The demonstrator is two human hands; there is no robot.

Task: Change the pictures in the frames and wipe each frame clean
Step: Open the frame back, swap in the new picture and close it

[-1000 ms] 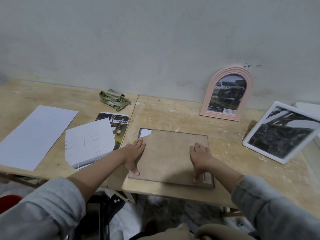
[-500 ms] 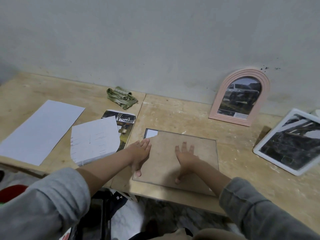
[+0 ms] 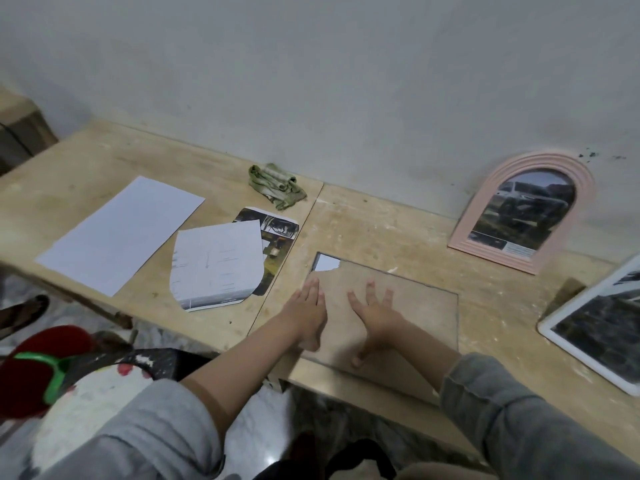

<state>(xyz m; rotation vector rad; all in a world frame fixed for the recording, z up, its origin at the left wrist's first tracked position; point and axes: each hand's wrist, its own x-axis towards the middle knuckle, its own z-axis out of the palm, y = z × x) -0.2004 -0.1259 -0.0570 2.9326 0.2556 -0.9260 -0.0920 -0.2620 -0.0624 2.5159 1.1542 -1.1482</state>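
Note:
A rectangular frame lies face down on the table, its brown backing board (image 3: 420, 318) up; a white paper corner (image 3: 325, 262) shows at its broken far-left corner. My left hand (image 3: 306, 315) rests flat on the board's left edge. My right hand (image 3: 375, 311) presses flat on the board's middle, fingers spread. A pink arched frame (image 3: 465, 233) with a car picture leans on the wall. A white frame (image 3: 550, 327) with a dark picture lies at the right edge. A green cloth (image 3: 277, 185) sits crumpled by the wall.
On the left half of the wooden table (image 3: 374, 220) lie a blank white sheet (image 3: 121, 233), a cut sheet face down (image 3: 216, 265) and a printed picture (image 3: 277, 237) partly under it. A red and green object (image 3: 38, 368) is below the table's front edge.
My right hand slid from the board's right edge to its middle. My left hand stayed on the left edge. The view swung left and down.

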